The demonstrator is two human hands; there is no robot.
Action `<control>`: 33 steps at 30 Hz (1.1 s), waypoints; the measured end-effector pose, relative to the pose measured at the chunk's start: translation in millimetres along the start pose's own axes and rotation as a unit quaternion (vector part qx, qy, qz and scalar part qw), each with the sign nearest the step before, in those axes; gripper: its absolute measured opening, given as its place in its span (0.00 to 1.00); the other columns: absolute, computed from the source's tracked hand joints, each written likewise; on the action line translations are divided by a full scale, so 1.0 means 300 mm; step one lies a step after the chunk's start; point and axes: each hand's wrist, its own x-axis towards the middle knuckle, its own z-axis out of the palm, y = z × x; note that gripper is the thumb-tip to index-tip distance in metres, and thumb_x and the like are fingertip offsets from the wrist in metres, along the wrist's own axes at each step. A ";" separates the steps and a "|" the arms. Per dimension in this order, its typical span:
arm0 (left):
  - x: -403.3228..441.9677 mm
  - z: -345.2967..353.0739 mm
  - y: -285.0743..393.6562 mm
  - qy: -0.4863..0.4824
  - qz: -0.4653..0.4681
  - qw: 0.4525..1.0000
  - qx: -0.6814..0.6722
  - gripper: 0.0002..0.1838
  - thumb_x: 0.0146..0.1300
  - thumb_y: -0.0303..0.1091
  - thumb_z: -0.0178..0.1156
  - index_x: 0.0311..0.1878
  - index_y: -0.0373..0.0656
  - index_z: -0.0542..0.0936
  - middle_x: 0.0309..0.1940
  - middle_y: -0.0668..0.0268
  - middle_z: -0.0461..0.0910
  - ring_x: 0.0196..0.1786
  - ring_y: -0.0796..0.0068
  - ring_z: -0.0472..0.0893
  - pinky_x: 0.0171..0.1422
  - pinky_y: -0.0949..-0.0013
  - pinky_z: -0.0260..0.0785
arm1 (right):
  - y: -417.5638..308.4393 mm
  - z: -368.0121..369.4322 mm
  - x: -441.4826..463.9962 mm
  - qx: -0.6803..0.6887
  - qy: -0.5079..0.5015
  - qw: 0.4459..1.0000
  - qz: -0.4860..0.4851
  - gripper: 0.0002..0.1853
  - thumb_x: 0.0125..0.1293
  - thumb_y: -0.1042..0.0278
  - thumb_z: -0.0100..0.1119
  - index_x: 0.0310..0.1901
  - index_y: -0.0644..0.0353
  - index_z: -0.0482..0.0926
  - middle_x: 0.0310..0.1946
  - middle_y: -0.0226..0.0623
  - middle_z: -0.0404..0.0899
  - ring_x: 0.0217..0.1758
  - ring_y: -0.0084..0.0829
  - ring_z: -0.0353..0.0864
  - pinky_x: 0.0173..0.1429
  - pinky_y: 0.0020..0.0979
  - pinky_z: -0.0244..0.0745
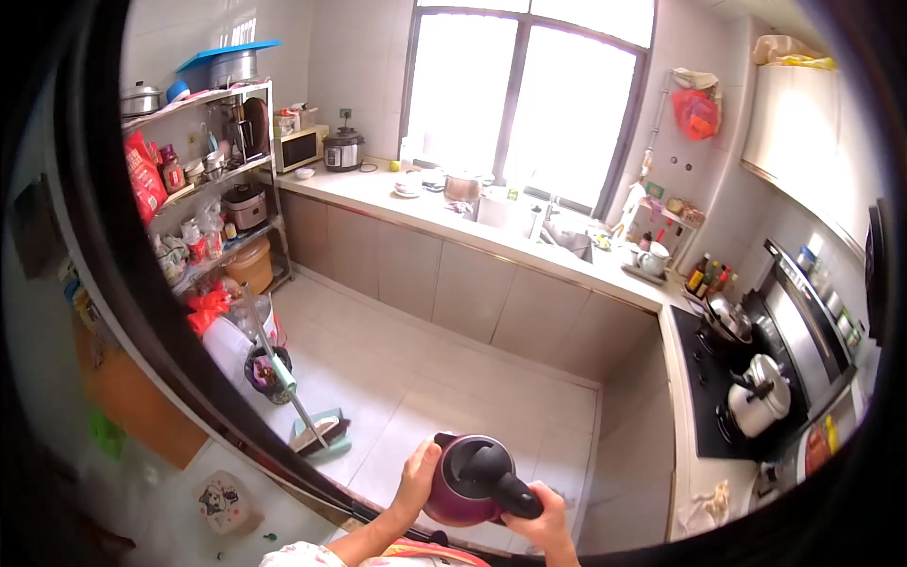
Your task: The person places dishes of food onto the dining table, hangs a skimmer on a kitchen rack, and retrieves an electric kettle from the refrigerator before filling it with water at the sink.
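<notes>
An electric kettle, dark red-purple with a black lid and black handle, is held in front of my body at the bottom of the head view. My right hand is closed around its handle on the right side. Against the kettle's left side rests my left hand, thumb up near the rim and the fingers partly hidden. The lid looks closed, and the inside of the kettle is hidden.
A counter runs under the window with a sink in it. A pressure cooker stands on the black stove at right. Shelves stand at left, with a broom and dustpan on the floor.
</notes>
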 end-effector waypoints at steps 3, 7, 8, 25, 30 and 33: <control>0.194 -0.022 0.003 0.044 0.007 0.999 0.010 0.29 0.68 0.56 0.42 0.51 0.36 0.73 0.41 0.62 0.77 0.46 0.74 0.73 0.54 0.72 0.63 | -0.003 0.029 0.263 0.048 -0.021 0.998 0.030 0.16 0.37 0.75 0.68 0.31 0.63 0.75 0.25 0.29 0.77 0.30 0.19 0.74 0.36 0.23 0.70; 0.484 -0.066 -0.021 0.084 -0.010 0.996 0.001 0.30 0.67 0.58 0.42 0.49 0.37 0.73 0.39 0.63 0.77 0.45 0.74 0.73 0.52 0.72 0.64 | 0.089 0.086 0.603 0.076 -0.051 0.996 0.022 0.16 0.36 0.75 0.67 0.31 0.63 0.75 0.25 0.28 0.75 0.29 0.19 0.72 0.36 0.22 0.68; 0.555 -0.083 -0.041 0.091 -0.015 0.996 -0.003 0.30 0.67 0.58 0.42 0.48 0.37 0.74 0.39 0.64 0.77 0.44 0.75 0.73 0.52 0.73 0.64 | 0.108 0.107 0.679 0.074 -0.053 0.996 0.025 0.16 0.35 0.75 0.66 0.31 0.63 0.75 0.24 0.27 0.75 0.29 0.19 0.72 0.36 0.22 0.68; 2.060 -0.398 -0.093 0.168 0.000 0.978 -0.125 0.19 0.61 0.30 0.57 0.55 0.36 0.68 0.49 0.61 0.73 0.53 0.76 0.71 0.58 0.75 0.64 | 0.207 0.443 2.240 0.088 0.021 0.996 -0.021 0.16 0.35 0.77 0.63 0.31 0.64 0.73 0.24 0.26 0.73 0.27 0.17 0.70 0.32 0.21 0.68; 2.384 -0.636 -0.157 0.285 -0.040 0.955 -0.079 0.13 0.58 0.26 0.57 0.47 0.39 0.73 0.39 0.66 0.76 0.42 0.81 0.75 0.47 0.78 0.68 | 0.257 0.592 2.695 0.104 0.006 0.994 -0.012 0.15 0.36 0.76 0.63 0.31 0.64 0.74 0.24 0.26 0.72 0.27 0.17 0.70 0.31 0.20 0.67; 2.587 -0.752 -0.188 0.329 -0.082 0.940 -0.040 0.11 0.58 0.26 0.56 0.45 0.39 0.73 0.36 0.67 0.77 0.38 0.82 0.76 0.41 0.79 0.68 | 0.291 0.693 2.983 0.124 -0.012 0.992 0.004 0.16 0.36 0.74 0.63 0.31 0.64 0.74 0.24 0.26 0.71 0.27 0.18 0.69 0.33 0.21 0.67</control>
